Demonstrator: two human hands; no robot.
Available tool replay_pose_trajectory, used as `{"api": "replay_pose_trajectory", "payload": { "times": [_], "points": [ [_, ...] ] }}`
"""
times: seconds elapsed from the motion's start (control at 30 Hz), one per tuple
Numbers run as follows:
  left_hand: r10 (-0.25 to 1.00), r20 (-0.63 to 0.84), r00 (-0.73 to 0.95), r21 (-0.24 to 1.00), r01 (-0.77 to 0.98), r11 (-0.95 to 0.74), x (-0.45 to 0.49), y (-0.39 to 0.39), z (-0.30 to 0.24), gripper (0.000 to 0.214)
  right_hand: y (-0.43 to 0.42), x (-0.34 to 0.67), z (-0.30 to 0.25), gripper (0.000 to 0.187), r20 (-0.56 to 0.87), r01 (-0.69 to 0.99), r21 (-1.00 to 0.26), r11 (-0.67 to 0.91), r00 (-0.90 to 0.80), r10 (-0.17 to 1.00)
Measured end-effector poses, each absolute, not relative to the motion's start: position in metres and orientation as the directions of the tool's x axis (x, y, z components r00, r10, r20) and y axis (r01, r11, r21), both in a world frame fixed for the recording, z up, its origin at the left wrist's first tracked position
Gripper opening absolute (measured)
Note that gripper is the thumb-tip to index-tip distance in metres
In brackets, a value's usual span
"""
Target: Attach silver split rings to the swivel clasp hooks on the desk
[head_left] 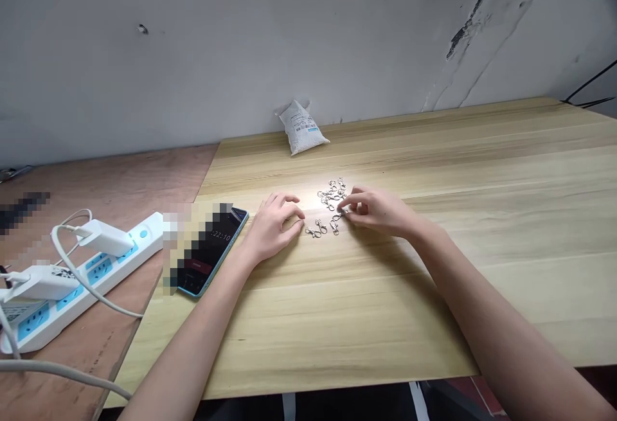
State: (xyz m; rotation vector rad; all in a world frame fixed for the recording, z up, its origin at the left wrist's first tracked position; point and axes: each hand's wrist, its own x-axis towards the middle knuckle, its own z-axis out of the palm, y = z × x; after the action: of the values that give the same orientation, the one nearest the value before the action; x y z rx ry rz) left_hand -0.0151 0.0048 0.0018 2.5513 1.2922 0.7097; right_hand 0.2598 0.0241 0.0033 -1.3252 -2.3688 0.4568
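A small heap of several silver metal clasps (pixel 331 195) lies on the pale wooden table (pixel 434 170). Three more clasps (pixel 322 228) lie apart, a little nearer me. My right hand (pixel 380 211) rests on the table just right of the heap, thumb and forefinger pinched on one clasp at the heap's near edge. My left hand (pixel 273 225) lies on the table to the left of the separate clasps, fingers curled and slightly apart, holding nothing; its fingertips are close to them.
A phone (pixel 212 250) with a lit screen lies left of my left hand. A white and blue power strip (pixel 81 276) with chargers and cables sits on the darker board at far left. A small white bag (pixel 301 127) leans at the wall.
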Motion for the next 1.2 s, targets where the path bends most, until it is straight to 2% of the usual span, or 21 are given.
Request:
{"api": "replay_pose_trajectory", "payload": {
  "times": [0.17, 0.27, 0.47, 0.57, 0.6, 0.67, 0.73, 0.8, 0.87, 0.97, 1.1, 1.2],
  "points": [
    [0.746, 0.346, 0.568, 0.371, 0.648, -0.665, -0.011, -0.001, 0.006, 0.009, 0.020, 0.246, 0.002, 0.013, 0.191, 0.760, -0.398, 0.513, -0.478, 0.857],
    [0.718, 0.333, 0.612, 0.354, 0.624, -0.696, -0.006, -0.002, 0.003, 0.011, 0.018, 0.237, 0.003, 0.008, 0.146, 0.807, -0.358, 0.469, -0.448, 0.882],
    [0.727, 0.370, 0.578, 0.377, 0.622, -0.686, -0.004, -0.001, -0.001, 0.011, 0.012, 0.236, 0.008, 0.006, -0.046, 0.818, -0.462, 0.343, -0.408, 0.912],
    [0.728, 0.378, 0.572, 0.382, 0.620, -0.685, -0.005, -0.001, 0.000, 0.011, 0.012, 0.239, 0.011, 0.009, -0.046, 0.822, -0.469, 0.324, -0.389, 0.920],
    [0.728, 0.381, 0.570, 0.381, 0.620, -0.685, -0.005, -0.001, 0.001, 0.011, 0.012, 0.238, 0.012, 0.009, -0.028, 0.797, -0.514, 0.317, -0.385, 0.923],
    [0.734, 0.391, 0.555, 0.386, 0.625, -0.678, -0.004, -0.003, 0.002, 0.011, 0.012, 0.235, 0.013, 0.006, 0.007, 0.659, -0.701, 0.273, -0.377, 0.926],
    [0.752, 0.401, 0.524, 0.404, 0.636, -0.658, -0.001, -0.005, 0.004, 0.010, 0.011, 0.228, 0.013, 0.007, 0.023, 0.402, -0.897, 0.184, -0.374, 0.927],
    [0.771, 0.415, 0.484, 0.436, 0.637, -0.635, 0.002, -0.008, 0.005, 0.009, 0.009, 0.219, 0.013, 0.015, 0.028, 0.155, -0.984, 0.089, -0.361, 0.932],
    [0.782, 0.435, 0.446, 0.472, 0.627, -0.620, 0.005, -0.010, 0.007, 0.010, 0.007, 0.211, 0.010, 0.023, 0.037, -0.003, -0.999, 0.039, -0.349, 0.936],
    [0.789, 0.472, 0.394, 0.505, 0.612, -0.608, 0.008, -0.013, 0.008, 0.010, 0.005, 0.203, 0.004, 0.029, 0.068, -0.122, -0.992, 0.027, -0.347, 0.935],
    [0.778, 0.517, 0.356, 0.484, 0.628, -0.609, 0.008, -0.013, 0.009, 0.012, 0.006, 0.201, -0.003, 0.030, 0.100, -0.150, -0.987, 0.051, -0.340, 0.935],
    [0.750, 0.540, 0.383, 0.424, 0.646, -0.635, 0.006, -0.012, 0.009, 0.015, 0.006, 0.200, -0.005, 0.029, 0.096, -0.137, -0.989, 0.048, -0.365, 0.926]
  ]
}}
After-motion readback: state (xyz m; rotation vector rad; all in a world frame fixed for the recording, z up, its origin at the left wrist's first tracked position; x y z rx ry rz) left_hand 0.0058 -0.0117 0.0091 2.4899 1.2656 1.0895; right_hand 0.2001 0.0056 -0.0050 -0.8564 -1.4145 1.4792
